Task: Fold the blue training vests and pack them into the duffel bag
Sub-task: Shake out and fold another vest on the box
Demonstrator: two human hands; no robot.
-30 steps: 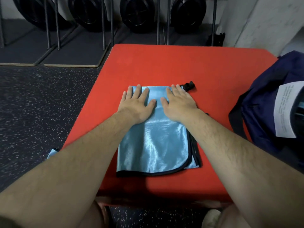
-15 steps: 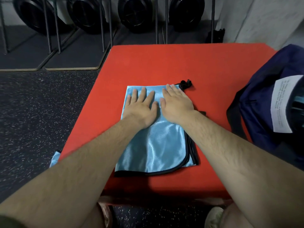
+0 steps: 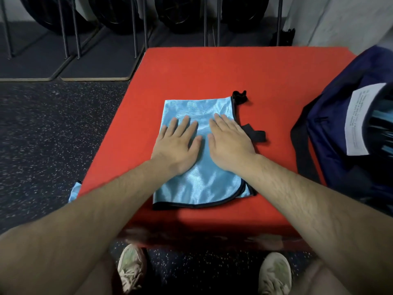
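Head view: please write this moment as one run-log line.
vest folded on red box | left hand flat on vest | right hand flat on vest | bag at right

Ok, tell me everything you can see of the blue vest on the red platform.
The vest is shiny light-blue fabric with black edge binding, folded into a rough rectangle whose layers show at the rounded near-right corner. It lies flat on the red platform, toward its near edge. The left hand and right hand press flat on its middle. A black strap sticks out at its right edge and a black bunched tie at its far-right corner.
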